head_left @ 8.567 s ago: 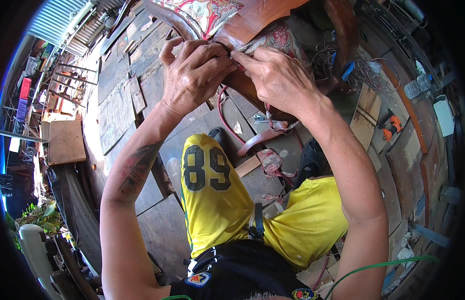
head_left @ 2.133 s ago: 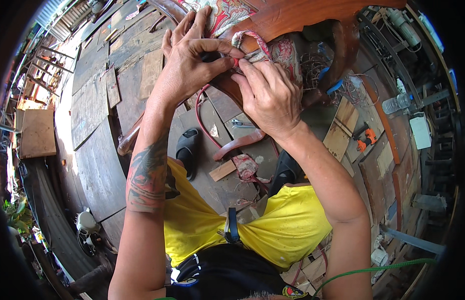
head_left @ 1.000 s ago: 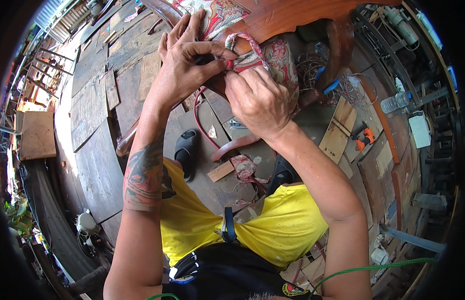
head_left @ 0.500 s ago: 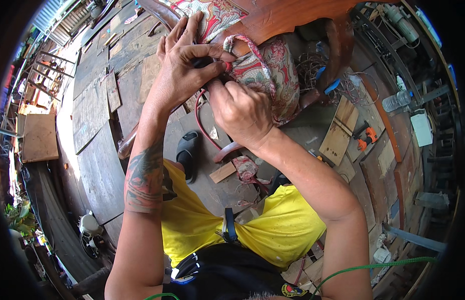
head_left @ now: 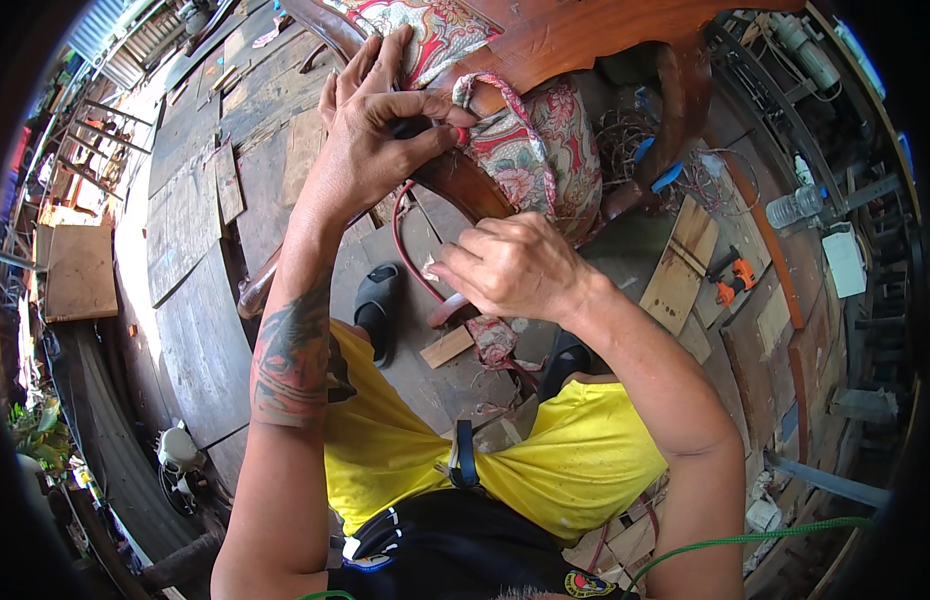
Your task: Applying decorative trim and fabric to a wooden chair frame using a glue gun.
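A wooden chair frame (head_left: 585, 40) with curved legs lies tilted before me, with red, cream and green patterned upholstery (head_left: 570, 135) on it. A rope-like strip of fabric piping (head_left: 530, 125) loops over the upholstery. My left hand (head_left: 375, 130) rests on the frame, its thumb and index finger pinched at the piping's end, where a red bit shows. My right hand (head_left: 520, 265) is closed, just below the frame's brown wooden edge and apart from my left hand. Its curled fingers hide whatever they hold.
On the plank floor to the right lie an orange-and-black power tool (head_left: 733, 277), a wooden board (head_left: 682, 262) and a clear plastic bottle (head_left: 793, 206). A red hose (head_left: 406, 246) runs near my sandalled foot (head_left: 378, 305). Tangled strings (head_left: 625, 150) lie behind the chair.
My right hand has drawn away from my left hand, down and to the right, uncovering the frame's wooden edge. My left hand keeps its pinch in nearly the same place.
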Tool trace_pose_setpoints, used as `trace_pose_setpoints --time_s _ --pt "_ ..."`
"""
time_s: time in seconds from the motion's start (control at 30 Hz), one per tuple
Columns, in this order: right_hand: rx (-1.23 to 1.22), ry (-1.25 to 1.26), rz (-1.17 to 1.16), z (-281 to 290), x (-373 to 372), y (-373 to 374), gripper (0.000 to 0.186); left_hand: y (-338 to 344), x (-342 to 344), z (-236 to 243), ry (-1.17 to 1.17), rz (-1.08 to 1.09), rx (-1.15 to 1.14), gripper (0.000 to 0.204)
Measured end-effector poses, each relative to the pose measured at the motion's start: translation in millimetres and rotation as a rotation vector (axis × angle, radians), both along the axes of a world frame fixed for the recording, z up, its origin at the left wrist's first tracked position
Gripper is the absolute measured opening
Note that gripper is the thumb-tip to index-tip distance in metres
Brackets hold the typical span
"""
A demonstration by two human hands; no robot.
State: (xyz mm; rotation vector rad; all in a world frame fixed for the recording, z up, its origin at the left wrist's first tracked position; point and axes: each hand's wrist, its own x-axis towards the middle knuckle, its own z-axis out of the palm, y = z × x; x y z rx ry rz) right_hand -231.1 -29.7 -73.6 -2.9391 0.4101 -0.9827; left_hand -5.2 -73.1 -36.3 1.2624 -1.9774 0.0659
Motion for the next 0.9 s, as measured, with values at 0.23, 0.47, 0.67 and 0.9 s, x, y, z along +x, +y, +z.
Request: trace_pose_setpoints --time_s 0.23,0.47,0.67,0.9 --pt "0.047 0.048 -0.084 6 -19 -4 0.021 -1 5 -1 -0.001 -0.007 -0.002 0.032" --pt "0.068 0.032 -0.109 6 -28 -10 0.022 -2 3 0 0.0 -0.017 0.011 0.031" --pt "0.011 -0.087 -0.154 24 -40 -23 0.022 2 2 3 0.006 -0.006 0.023 0.03" --pt "-0.137 -0.352 -0.419 78 -106 -41 0.009 10 1 6 -0.015 0.006 0.07 0.029"
